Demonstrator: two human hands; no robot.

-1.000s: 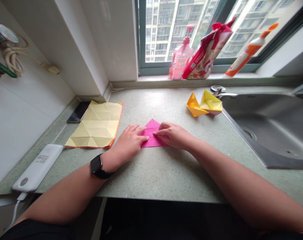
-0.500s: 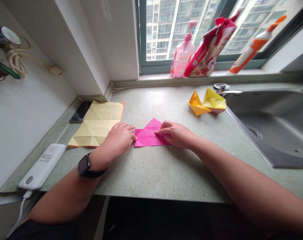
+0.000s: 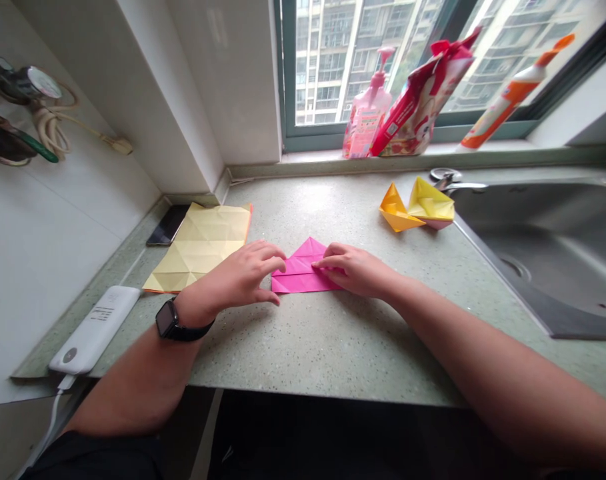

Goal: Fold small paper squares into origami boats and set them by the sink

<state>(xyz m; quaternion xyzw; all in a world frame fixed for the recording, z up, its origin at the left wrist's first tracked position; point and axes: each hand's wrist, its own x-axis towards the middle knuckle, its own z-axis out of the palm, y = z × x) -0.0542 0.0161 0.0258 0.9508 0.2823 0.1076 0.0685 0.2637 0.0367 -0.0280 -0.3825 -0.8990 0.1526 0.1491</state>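
Left hand (image 3: 237,277) half open, curved fingers at the left end of the pink origami paper (image 3: 300,281), no visible grip. Right hand (image 3: 355,270) lies low, fingertips flat on the paper's right part, not pinching. Paper sits folded between the hands on the speckled counter (image 3: 303,353); looks light and soft, best held at folded edges. Yellow paper boats (image 3: 417,207) at 2 o'clock, creased yellow sheet (image 3: 200,250) at 10 o'clock, steel sink (image 3: 543,260) at 3 o'clock.

In front of me, the speckled green stone countertop (image 3: 293,347) carries the folded pink paper (image 3: 300,279); left of it lie a creased yellow sheet (image 3: 199,250), a phone (image 3: 167,225) and a white power bank (image 3: 95,330), and right of it, two paper boats (image 3: 425,201).
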